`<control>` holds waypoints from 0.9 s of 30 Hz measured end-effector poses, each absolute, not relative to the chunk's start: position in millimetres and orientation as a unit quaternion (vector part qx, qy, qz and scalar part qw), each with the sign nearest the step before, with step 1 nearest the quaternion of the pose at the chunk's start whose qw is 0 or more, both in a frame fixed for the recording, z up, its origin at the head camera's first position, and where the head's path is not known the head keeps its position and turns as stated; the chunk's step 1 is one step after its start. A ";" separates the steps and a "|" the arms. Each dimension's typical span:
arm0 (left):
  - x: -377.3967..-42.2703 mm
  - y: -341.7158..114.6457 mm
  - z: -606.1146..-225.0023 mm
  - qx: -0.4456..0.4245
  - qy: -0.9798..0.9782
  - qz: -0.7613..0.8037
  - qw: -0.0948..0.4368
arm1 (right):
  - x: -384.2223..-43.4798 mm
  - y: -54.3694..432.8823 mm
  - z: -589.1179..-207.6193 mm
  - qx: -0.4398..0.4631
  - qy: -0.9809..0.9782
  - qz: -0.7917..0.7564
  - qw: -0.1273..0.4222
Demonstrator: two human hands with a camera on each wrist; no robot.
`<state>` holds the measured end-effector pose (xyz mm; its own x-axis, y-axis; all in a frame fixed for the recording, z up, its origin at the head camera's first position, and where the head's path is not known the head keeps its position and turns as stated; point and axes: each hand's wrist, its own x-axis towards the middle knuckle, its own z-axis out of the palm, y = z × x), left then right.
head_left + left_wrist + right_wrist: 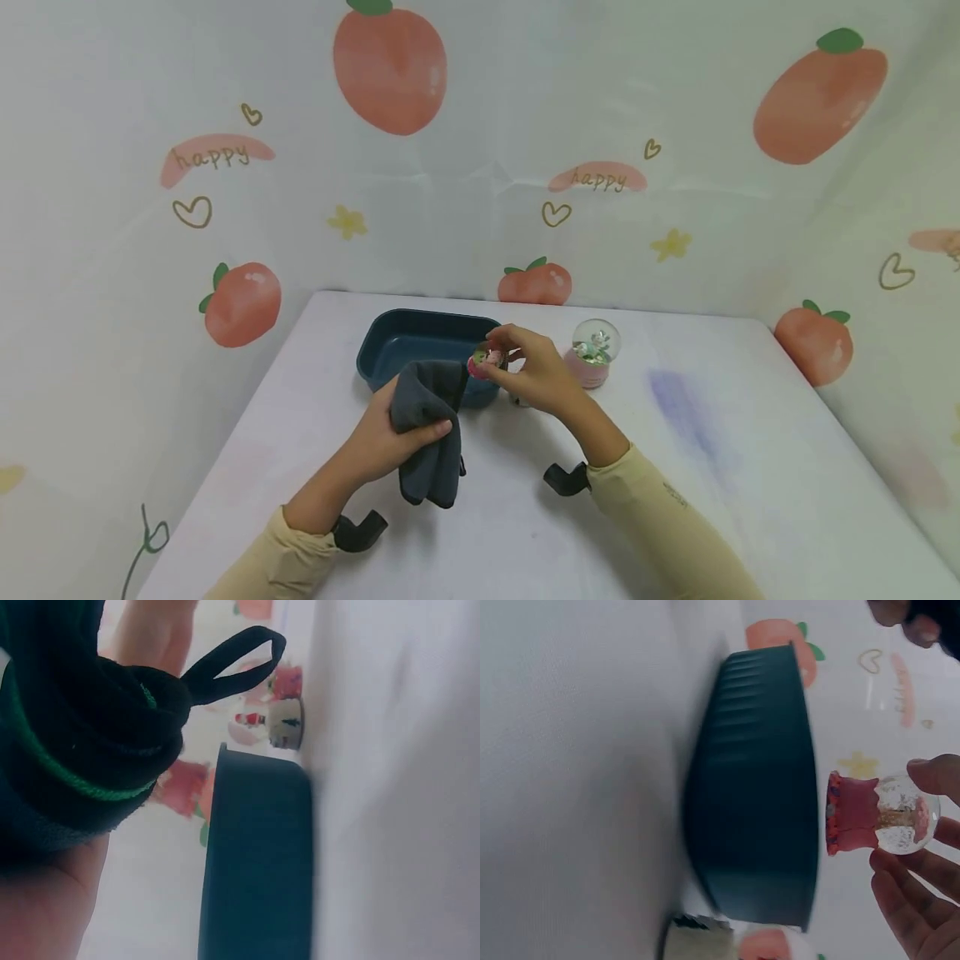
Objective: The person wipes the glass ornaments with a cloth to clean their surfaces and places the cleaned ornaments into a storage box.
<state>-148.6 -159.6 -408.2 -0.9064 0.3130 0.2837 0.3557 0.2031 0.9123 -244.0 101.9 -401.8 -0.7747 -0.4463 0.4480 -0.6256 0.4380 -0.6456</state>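
Note:
My left hand (375, 442) grips a folded dark grey towel (429, 417), thumb laid across its front; the left wrist view shows its hanging loop (238, 671) and a green stripe. My right hand (536, 367) holds a small snow globe (859, 814) by its glass ball, the pink-red base pointing down. It is raised over the right part of a dark blue basin (365, 354), close to the towel. In the right wrist view the globe's base is just above the basin's rim.
A larger snow globe (592, 354) with a pink base stands right of the basin. Another snow globe with a white base (285, 722) and a red-and-white figure is mostly hidden behind my right hand in the head view. A printed curtain (480, 217) hangs behind the white table (750, 467).

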 end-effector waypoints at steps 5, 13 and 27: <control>-150.2 -160.2 -409.6 -0.216 -0.773 -0.596 0.018 | -253.1 92.5 -409.9 0.316 -0.858 0.398 0.077; -150.6 -163.1 -407.3 -0.220 -0.765 -0.605 0.031 | -259.6 82.6 -418.6 0.301 -0.895 0.324 0.059; -148.1 -164.7 -408.3 -0.199 -0.772 -0.604 0.021 | -262.8 73.7 -425.3 0.332 -0.897 0.277 0.085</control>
<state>-148.1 -164.7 -408.3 -0.9196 0.2830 0.2725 0.3325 0.1914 0.9235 -262.8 73.7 -425.3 -0.7649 -0.5492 0.3366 -0.6434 0.6254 -0.4416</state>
